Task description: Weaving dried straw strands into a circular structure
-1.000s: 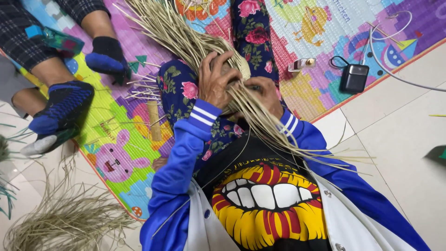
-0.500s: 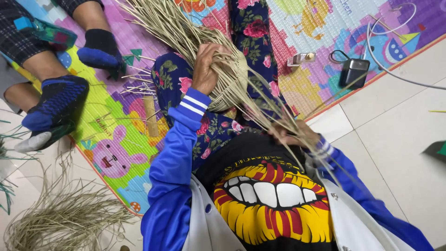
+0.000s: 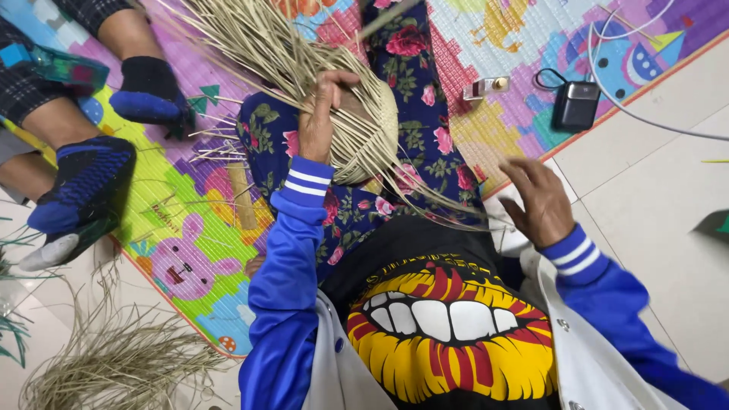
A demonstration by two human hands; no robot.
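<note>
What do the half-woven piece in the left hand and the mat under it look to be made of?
Woven piece: dry plant strips, likely straw or palm leaf; pale tan, matt, flat strands fanning loose past the left hand. Mat: probably foam or soft plastic; bright printed cartoons, a dimpled surface, and a clean-cut edge.

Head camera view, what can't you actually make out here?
- Woven straw piece: its near face, hidden behind the left hand and loose strands.
- Right hand: motion-blurred, so its grip is unclear.
- Small black device: too small to identify.
- Neighbouring person's feet: body cut off by the frame's edge.
</note>
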